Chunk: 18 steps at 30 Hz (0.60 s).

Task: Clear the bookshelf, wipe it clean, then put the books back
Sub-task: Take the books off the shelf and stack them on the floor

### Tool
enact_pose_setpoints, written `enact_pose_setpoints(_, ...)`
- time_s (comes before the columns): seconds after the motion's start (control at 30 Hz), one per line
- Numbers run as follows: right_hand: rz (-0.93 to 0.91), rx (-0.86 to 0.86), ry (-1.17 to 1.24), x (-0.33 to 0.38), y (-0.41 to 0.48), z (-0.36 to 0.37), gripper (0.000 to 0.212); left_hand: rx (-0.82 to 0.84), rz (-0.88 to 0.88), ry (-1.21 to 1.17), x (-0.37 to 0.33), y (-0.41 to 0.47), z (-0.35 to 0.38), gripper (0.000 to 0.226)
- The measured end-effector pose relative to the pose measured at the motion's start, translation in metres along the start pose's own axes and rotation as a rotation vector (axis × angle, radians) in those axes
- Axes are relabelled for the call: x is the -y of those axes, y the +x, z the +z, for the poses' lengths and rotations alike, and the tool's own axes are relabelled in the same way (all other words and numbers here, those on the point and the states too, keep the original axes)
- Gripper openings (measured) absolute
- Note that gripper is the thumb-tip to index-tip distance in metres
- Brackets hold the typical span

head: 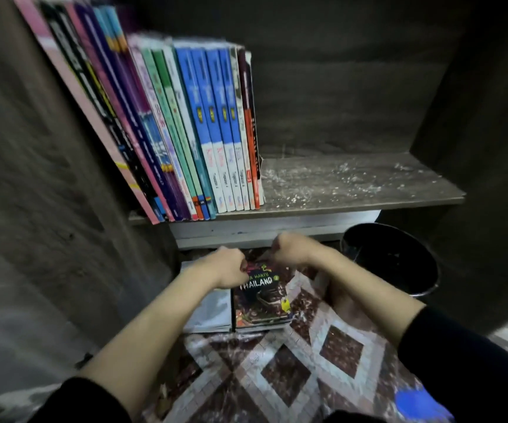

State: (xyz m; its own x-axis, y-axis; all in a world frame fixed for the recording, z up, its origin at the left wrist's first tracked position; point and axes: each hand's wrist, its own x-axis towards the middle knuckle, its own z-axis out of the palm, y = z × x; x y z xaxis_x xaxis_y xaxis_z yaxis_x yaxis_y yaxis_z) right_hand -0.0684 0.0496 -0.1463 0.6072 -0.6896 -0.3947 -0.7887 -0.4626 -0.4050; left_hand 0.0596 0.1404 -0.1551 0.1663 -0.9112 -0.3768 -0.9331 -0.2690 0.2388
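Note:
A row of books [185, 132] leans to the left on the dark wooden shelf [353, 190], whose right half is bare and strewn with white dust and crumbs. Below the shelf, a stack of books lies on the floor; the top one is a dark book [262, 300] with "THAILAND" on its cover. My left hand [230, 268] grips the top left corner of this book. My right hand [289, 248] has its fingers curled over the book's far edge. A pale book or sheet [210, 309] lies to the left of the stack.
A black round bin [390, 257] stands on the floor to the right, under the shelf. The floor has a maroon and white diamond pattern [292, 361]. Dark wooden side panels [48, 148] close in on both sides. A blue object [420, 401] shows at the bottom right.

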Motion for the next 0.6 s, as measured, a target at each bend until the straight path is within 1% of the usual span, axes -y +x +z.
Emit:
enact_pose_setpoints(0.13,-0.068,-0.143,0.079,0.021,-0.026,-0.051,0.019,-0.146,0.057,0.004,-0.014,-0.021,-0.051,0.032)
enact_pose_setpoints(0.2,-0.112,-0.224,0.093,0.030,-0.033,-0.071,0.018,-0.267,0.092,0.000,-0.020,-0.033,-0.076,0.032)
enact_pose_setpoints(0.27,-0.154,-0.351,0.091,0.037,-0.037,-0.088,0.020,-0.470,0.144,0.031,-0.028,-0.046,-0.100,0.035)
enact_pose_setpoints(0.37,-0.205,-0.516,0.127,0.043,-0.028,-0.103,0.023,-0.841,0.205,0.111,-0.033,-0.055,-0.133,0.038)
enact_pose_setpoints(0.43,-0.250,-0.566,0.190,0.046,-0.017,-0.107,0.032,-1.023,0.218,0.144,-0.031,-0.052,-0.152,0.043)
enact_pose_setpoints(0.47,-0.282,-0.572,0.220,0.048,-0.012,-0.108,0.041,-1.082,0.202,0.177,-0.029,-0.049,-0.160,0.045)
enact_pose_setpoints(0.53,-0.344,-0.563,0.279,0.051,-0.004,-0.107,0.059,-1.125,0.143,0.265,-0.026,-0.041,-0.173,0.053)
enact_pose_setpoints(0.6,-0.385,-0.552,0.333,0.052,0.003,-0.107,0.070,-1.111,0.076,0.335,-0.026,-0.033,-0.181,0.062)
